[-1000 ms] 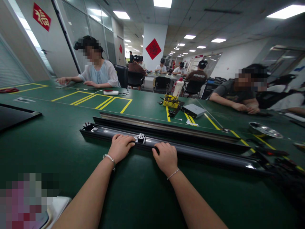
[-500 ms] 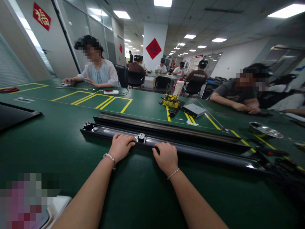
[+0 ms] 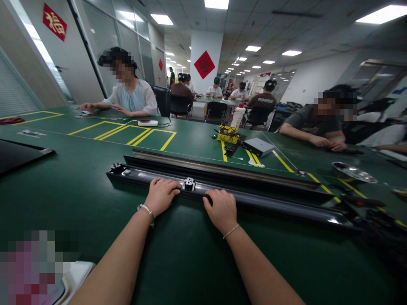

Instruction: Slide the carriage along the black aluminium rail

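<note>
A long black metal rail lies across the green table, with a second dark rail right behind it. My left hand rests on the near rail, fingers curled over its top. My right hand grips the same rail a little further right. Between the two hands a small black and silver bracket sits on the rail. A black end piece caps the rail's left end.
A yellow box with cables, a grey flat box and a metal dish lie further back. A white device sits by yellow floor-tape lines. Several people sit around this table and the tables behind. A dark tray is at left.
</note>
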`<state>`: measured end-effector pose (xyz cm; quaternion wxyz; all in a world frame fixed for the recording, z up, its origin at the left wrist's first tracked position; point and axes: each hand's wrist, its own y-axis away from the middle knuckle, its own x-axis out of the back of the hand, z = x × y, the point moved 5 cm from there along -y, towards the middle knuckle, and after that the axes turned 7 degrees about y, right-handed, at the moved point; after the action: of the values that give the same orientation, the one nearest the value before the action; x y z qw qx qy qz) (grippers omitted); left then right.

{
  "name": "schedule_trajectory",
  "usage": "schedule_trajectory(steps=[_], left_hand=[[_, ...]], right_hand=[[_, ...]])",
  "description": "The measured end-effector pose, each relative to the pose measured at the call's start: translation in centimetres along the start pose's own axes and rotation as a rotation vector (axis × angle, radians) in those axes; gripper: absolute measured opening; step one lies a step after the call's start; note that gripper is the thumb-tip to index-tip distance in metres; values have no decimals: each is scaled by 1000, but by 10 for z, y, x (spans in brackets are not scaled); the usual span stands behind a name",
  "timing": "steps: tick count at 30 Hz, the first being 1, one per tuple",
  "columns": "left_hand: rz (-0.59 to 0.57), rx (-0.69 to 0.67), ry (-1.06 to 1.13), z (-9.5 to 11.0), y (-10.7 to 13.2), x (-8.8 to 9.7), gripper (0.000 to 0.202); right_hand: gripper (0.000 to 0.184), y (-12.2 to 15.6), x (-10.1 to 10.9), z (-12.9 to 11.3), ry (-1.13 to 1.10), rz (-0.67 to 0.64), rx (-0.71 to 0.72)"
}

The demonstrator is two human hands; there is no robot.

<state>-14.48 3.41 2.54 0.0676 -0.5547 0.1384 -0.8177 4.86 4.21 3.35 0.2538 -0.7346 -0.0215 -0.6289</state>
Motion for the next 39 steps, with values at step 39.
schedule_trajectory(steps=[39], left_hand=[[-1, 9, 5, -1, 0, -1, 16]], right_hand=[[21, 0, 0, 0, 8, 3, 10]])
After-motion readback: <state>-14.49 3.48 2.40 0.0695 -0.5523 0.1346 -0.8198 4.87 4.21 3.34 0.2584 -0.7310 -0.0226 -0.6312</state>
